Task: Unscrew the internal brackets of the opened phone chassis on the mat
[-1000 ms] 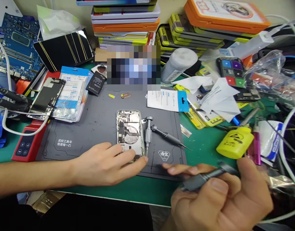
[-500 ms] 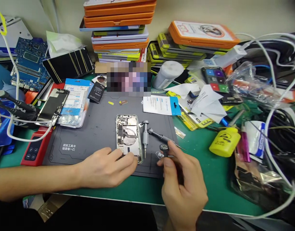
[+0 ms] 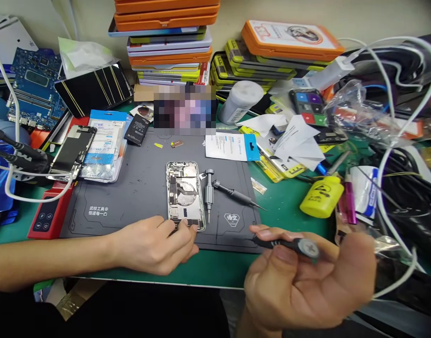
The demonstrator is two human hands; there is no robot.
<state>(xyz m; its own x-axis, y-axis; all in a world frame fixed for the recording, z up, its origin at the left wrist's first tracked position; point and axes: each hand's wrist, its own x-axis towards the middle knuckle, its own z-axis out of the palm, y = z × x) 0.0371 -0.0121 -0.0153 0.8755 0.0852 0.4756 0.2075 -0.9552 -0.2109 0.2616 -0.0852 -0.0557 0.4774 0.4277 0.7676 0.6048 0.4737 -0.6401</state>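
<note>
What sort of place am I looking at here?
Most likely a phone repair bench: an opened phone lies on a dark work mat, two screwdrivers rest beside it, and a bare blue circuit board leans at the back left.

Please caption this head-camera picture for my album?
Left hand at an opened phone, right hand holding a screwdriver, two more screwdrivers on a dark mat.
</note>
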